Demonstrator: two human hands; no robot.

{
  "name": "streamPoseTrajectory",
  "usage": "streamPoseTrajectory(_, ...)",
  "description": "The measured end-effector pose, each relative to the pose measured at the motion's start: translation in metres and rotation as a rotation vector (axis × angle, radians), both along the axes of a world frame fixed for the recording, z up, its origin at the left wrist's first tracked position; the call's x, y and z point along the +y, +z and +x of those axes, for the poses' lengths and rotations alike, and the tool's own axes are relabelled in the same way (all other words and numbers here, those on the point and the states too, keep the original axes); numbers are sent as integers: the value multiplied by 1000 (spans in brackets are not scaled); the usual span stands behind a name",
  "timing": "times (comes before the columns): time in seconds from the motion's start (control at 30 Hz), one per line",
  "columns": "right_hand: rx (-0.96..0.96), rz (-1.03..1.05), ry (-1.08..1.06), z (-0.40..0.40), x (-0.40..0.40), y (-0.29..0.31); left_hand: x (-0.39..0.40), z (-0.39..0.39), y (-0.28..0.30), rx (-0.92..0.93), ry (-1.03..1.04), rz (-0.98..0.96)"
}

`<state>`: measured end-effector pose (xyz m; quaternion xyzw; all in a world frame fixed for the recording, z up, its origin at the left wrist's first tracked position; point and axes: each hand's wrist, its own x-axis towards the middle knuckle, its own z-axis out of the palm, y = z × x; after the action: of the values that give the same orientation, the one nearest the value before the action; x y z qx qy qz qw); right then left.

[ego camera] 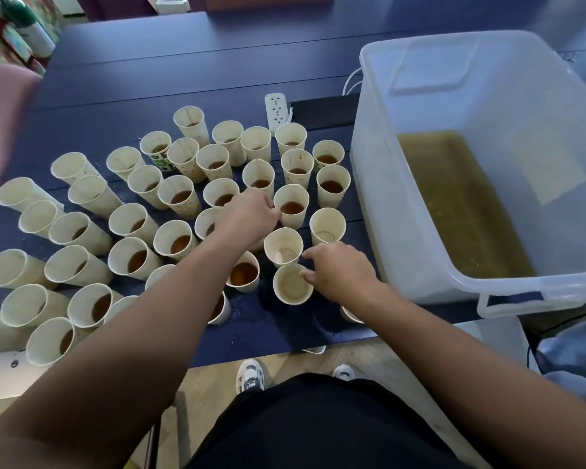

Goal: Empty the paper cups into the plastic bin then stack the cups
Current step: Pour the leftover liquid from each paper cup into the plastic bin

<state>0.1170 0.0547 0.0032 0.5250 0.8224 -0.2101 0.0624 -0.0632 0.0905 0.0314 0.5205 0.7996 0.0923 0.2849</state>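
Left hand curls its fingers onto the rim of a full cup; right hand, fingers loosely bent, touches the rim of an empty cup just below. More cups crowd leftward; the bin, holding brown liquid, stands right of both hands.

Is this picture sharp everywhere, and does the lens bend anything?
Head view: the cups near both hands are fairly sharp; the pink shape at the left edge is blurred; wide-angle distortion makes the outer cups lean outward and bows the plastic bin; soft, even light, no strong glare.
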Motion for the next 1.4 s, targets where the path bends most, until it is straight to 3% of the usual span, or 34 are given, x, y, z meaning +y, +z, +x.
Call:
streamPoseTrajectory(0.3,300,62,-253,22,14,27,38,3,-31,74,35,-66)
streamPoseTrajectory(0.53,411,57,-310,34,10,23,46,8,-34,34,117,-77)
streamPoseTrajectory(0.77,428,51,-323,35,9,23,45,11,-28,94,58,-125)
streamPoseTrajectory(1.0,449,58,-338,33,10,23,41,11,-17,190,16,-47)
streamPoseTrajectory(1.23,558,36,-363,21,16,28,33,10,29,94,10,134)
streamPoseTrajectory(1.4,764,-65,-451,4,34,43,23,20,85,-44,15,282)
